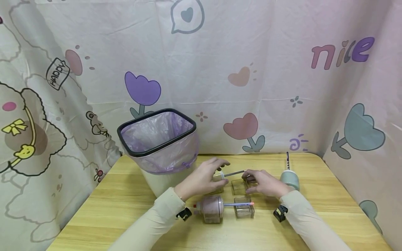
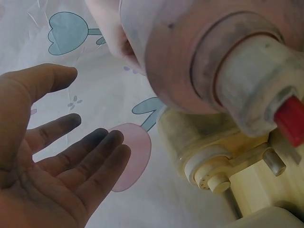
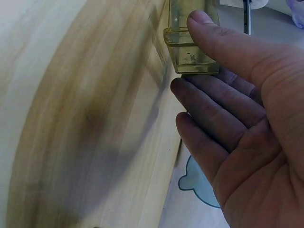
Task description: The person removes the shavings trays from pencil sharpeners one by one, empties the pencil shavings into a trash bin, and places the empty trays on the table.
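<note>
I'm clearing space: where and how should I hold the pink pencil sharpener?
Grip the pink pencil sharpener round its broad body, probably from above: its thin pencil juts right and its red tip left, making both ends awkward.

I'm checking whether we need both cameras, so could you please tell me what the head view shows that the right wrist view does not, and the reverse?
Only the head view shows the left hand, the black rim of the bin, the mauve container and the green container.

Only the right wrist view shows the palm of the right hand and small lettering on the clear tray.

Both show the right hand, that tray, the wooden table and the printed curtain.
</note>
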